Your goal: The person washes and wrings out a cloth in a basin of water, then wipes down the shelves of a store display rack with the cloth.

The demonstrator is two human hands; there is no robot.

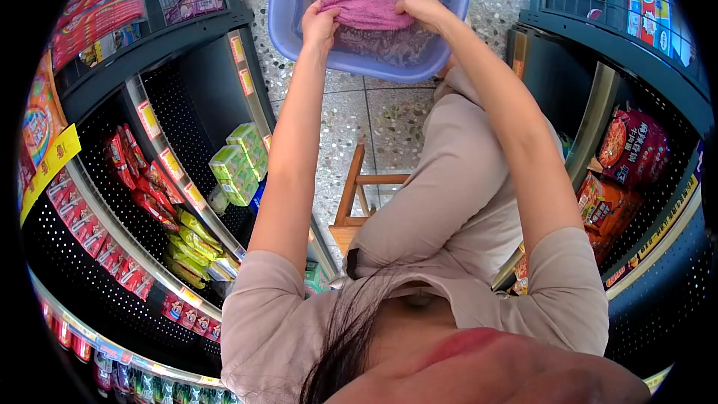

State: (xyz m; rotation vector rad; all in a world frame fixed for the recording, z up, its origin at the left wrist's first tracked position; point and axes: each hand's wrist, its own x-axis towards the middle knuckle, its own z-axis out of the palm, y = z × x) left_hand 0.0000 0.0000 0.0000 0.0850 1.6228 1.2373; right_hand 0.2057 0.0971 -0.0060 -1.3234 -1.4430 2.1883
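A pink cloth point(370, 11), bunched lengthwise, is stretched between my two hands over a blue-purple plastic basin point(280, 22). Murky, sudsy water point(374, 52) lies in the basin below it. My left hand point(321, 24) grips the cloth's left end, thumb on top. At the right end, my right hand point(417, 6) has its thumb and some fingers closed on the cloth, while the index finger reaches out past its upper edge. Whether the cloth's underside touches the water I cannot tell.
The basin stands on a speckled stone floor point(329, 116). A wooden stool point(351, 194) is under me, beside my bent leg point(434, 179). Store shelves flank both sides, with green boxes point(238, 168) and red packets point(142, 172) left, noodle packs point(632, 150) right.
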